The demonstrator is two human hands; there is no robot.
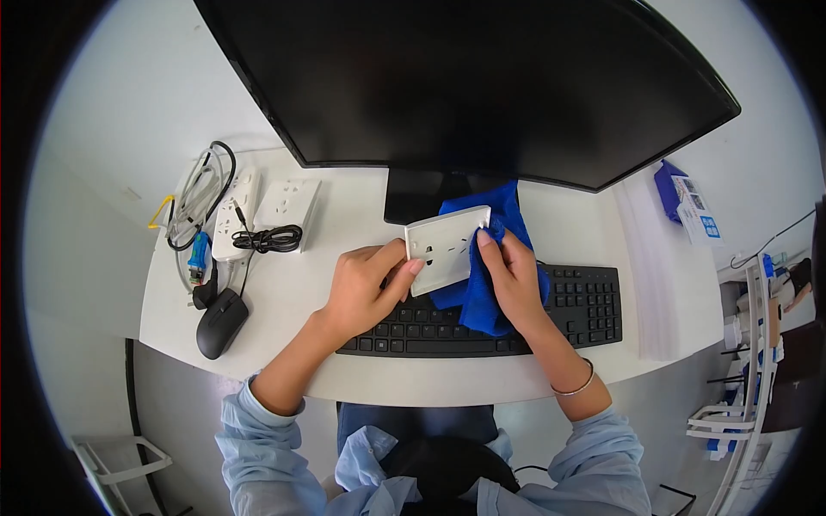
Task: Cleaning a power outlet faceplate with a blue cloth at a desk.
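Observation:
A white plastic socket faceplate is tilted above the keyboard, its hollow side facing up. My left hand grips its left edge between thumb and fingers. A blue cloth is bunched over the plate's right edge, and my right hand pinches cloth and plate together there, thumb on top. Some of the cloth hangs behind and below the plate. Beneath both hands lies a black keyboard, partly covered by them.
A black monitor stands behind. On the left lie a white power strip, another white socket plate, coiled cables, a blue connector and a black mouse. Clear plastic sheeting and a blue box are at right.

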